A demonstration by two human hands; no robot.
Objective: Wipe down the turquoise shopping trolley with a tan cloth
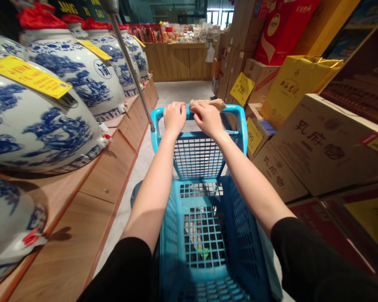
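Observation:
A blue plastic shopping cart (pixel 173 209) with a grid-walled basket fills the middle of the view. Both arms reach over the basket to the handle bar (pixel 234 110) at its far end. My left hand (pixel 175 118) is closed over the bar, left of centre. Just to the right, my right hand (pixel 207 119) curls over the same bar. A crumpled tan item (pixel 219 103) lies along the bar against the right hand's fingers; I cannot tell its kind or whether it is gripped. From the cart's left corner a thin metal pole (pixel 129 63) rises.
Large blue-and-white porcelain jars (pixel 78 71) with red cloth tops line a wooden cabinet (pixel 102 172) on the left. Stacked cartons (pixel 302 142), a yellow bag (pixel 291 86) and price signs (pixel 242 89) crowd the right. Ahead, a wooden counter (pixel 176 63) holds packaged goods.

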